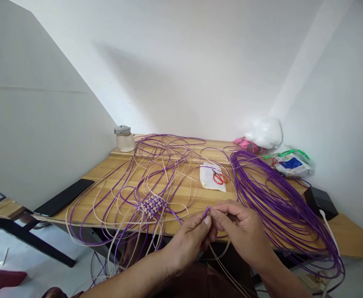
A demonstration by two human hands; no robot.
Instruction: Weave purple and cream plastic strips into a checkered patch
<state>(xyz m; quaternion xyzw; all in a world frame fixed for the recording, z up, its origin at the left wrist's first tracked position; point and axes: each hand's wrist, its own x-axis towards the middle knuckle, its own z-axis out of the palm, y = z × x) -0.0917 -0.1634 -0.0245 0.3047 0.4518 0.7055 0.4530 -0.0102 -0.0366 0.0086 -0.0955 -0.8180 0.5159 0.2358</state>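
My left hand [189, 242] and my right hand [242, 231] meet at the table's front edge, both pinching the end of a purple strand [206, 212]. Thin cream strands [223, 267] trail down from between the fingers. Just left of the hands lies a small woven patch [153, 205] of purple and cream, with long loose strands [156, 165] of both colours looping out from it across the wooden table [187, 192].
A thick bundle of purple cord [271, 194] lies on the right. Red-handled scissors [220, 178] rest on a white paper. A phone [64, 197] lies at the left edge, a lidded jar [125, 138] at the back, bags [263, 134] at the back right, a black box [320, 200] near the right wall.
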